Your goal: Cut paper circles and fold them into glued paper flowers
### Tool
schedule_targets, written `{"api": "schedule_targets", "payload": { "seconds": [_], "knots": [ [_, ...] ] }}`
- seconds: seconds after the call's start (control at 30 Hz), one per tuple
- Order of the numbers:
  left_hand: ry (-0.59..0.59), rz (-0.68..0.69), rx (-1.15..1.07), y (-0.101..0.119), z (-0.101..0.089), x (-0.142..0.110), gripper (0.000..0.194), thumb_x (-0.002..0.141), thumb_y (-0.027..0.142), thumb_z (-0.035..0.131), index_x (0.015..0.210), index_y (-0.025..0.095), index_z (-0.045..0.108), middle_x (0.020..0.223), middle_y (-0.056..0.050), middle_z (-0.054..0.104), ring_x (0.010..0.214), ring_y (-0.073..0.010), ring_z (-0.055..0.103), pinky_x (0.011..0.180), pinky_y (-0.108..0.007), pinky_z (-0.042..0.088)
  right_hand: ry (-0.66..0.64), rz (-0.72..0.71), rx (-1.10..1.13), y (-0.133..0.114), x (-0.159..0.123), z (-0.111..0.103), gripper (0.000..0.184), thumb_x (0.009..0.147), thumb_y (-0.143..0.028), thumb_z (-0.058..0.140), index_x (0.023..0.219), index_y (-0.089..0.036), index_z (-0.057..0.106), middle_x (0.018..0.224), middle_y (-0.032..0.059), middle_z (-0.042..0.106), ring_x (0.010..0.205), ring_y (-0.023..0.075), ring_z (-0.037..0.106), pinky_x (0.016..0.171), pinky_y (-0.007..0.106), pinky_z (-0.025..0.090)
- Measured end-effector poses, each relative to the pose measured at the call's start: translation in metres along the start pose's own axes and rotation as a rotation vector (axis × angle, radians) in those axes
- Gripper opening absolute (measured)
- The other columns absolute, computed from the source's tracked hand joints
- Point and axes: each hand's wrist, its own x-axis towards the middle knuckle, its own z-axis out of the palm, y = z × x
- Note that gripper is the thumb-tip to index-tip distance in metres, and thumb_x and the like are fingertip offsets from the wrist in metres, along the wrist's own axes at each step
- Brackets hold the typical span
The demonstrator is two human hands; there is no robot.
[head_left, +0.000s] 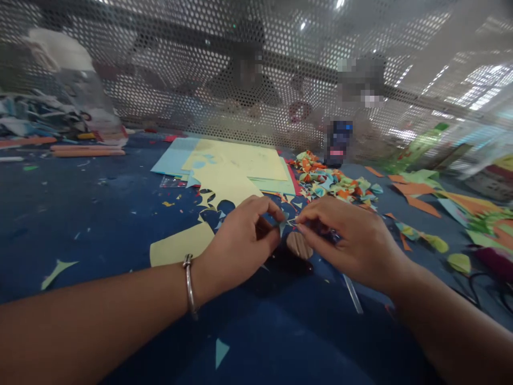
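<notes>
A dark blue tabletop [80, 214] with a smooth, faintly marked surface spreads out, and along its far edge stands a grey metal screen [172, 80] punched all over with small round holes; dim figures and bright lights show beyond. Near the middle of the table, the left hand [238, 240], a silvery bangle [189, 286] at its wrist, pinches a small pale blue scrap [282, 222] between thumb and fingertips. The right hand [356, 240] faces it just beside, thumb and index finger nearly together by a thin whitish strand; whether they grip it I cannot tell. Between the hands, slightly nearer the front edge, sits a round piece [299, 245] with brown, wood-like grain. Beyond the left hand, towards the far edge, thin flat yellow paper [228, 182], its near end eaten into by round cut-outs, overlaps a light blue sheet [166, 158]. To its right, a pile of small crumpled or folded pieces [344, 182] mixes orange, yellow and green, with flat, angular orange strips [420, 192] towards the right edge. Near the far left corner are a clear bottle [86, 101] with a whitish top and slim orange-pink sticks [88, 152]. A teal triangular scrap [222, 352] lies by the near edge.
</notes>
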Motion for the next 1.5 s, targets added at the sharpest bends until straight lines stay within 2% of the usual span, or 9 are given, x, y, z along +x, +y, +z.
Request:
{"api": "schedule_targets", "payload": {
  "seconds": [0.17,0.53,0.7,0.9,1.1,1.3,1.5],
  "knots": [
    [0.026,0.026,0.061,0.002,-0.003,-0.001,0.019,0.078,0.006,0.06,0.09,0.021,0.059,0.099,-0.001,0.061,0.065,-0.0088,0.061,0.058,-0.023,0.05,-0.006,-0.05,0.008,-0.003,-0.001,0.002,0.012,0.096,-0.019,0.051,0.092,-0.023,0.062,0.085,0.0056,0.068,0.078,0.0201,0.064,0.072,0.034,0.05],
    [0.001,0.161,0.16,0.003,-0.003,-0.006,0.018,0.079,0.007,0.061,0.091,0.021,0.059,0.102,-0.001,0.059,0.07,-0.0087,0.062,0.063,-0.023,0.053,-0.023,-0.059,0.043,-0.011,0.0,0.005,0.012,0.096,-0.017,0.051,0.092,-0.02,0.062,0.082,0.0053,0.066,0.075,0.0183,0.062,0.07,0.032,0.049],
    [0.018,0.155,0.144,0.005,-0.002,-0.008,0.026,0.08,0.009,0.061,0.103,0.021,0.057,0.107,-0.002,0.064,0.071,-0.0094,0.064,0.06,-0.022,0.051,-0.003,-0.077,0.047,-0.011,-0.002,0.006,0.011,0.095,-0.017,0.054,0.091,-0.02,0.063,0.081,0.0048,0.065,0.074,0.0176,0.061,0.069,0.031,0.048],
    [0.0,0.156,0.118,0.006,-0.002,-0.007,0.018,0.079,0.009,0.06,0.095,0.018,0.059,0.104,-0.001,0.059,0.066,-0.0052,0.063,0.058,-0.019,0.05,0.009,-0.066,0.079,-0.011,-0.002,0.007,0.009,0.093,-0.015,0.058,0.091,-0.016,0.066,0.083,0.0046,0.066,0.074,0.015,0.06,0.069,0.028,0.047],
    [0.023,0.16,0.108,0.007,-0.003,-0.007,0.019,0.079,0.01,0.061,0.096,0.018,0.059,0.102,-0.001,0.06,0.067,-0.006,0.063,0.059,-0.019,0.051,0.027,-0.043,0.053,-0.012,-0.004,0.006,0.006,0.092,-0.017,0.062,0.095,-0.015,0.067,0.083,0.0028,0.067,0.073,0.013,0.06,0.07,0.027,0.048],
    [0.057,0.07,0.065,0.006,-0.004,-0.007,0.02,0.078,0.012,0.063,0.096,0.019,0.059,0.102,-0.002,0.064,0.069,-0.0092,0.064,0.057,-0.022,0.051,0.097,0.018,0.039,-0.012,-0.006,0.007,0.008,0.091,-0.019,0.065,0.098,-0.017,0.066,0.086,0.0005,0.068,0.071,0.0103,0.064,0.069,0.024,0.051],
    [0.104,0.01,-0.049,0.005,-0.004,-0.004,0.018,0.08,0.018,0.067,0.096,0.02,0.059,0.101,-0.003,0.067,0.068,-0.0104,0.064,0.055,-0.021,0.051,0.185,0.071,0.011,-0.016,-0.007,0.008,0.008,0.088,-0.019,0.069,0.095,-0.02,0.064,0.087,-0.0007,0.068,0.066,0.0083,0.064,0.062,0.021,0.051]
  ]
}}
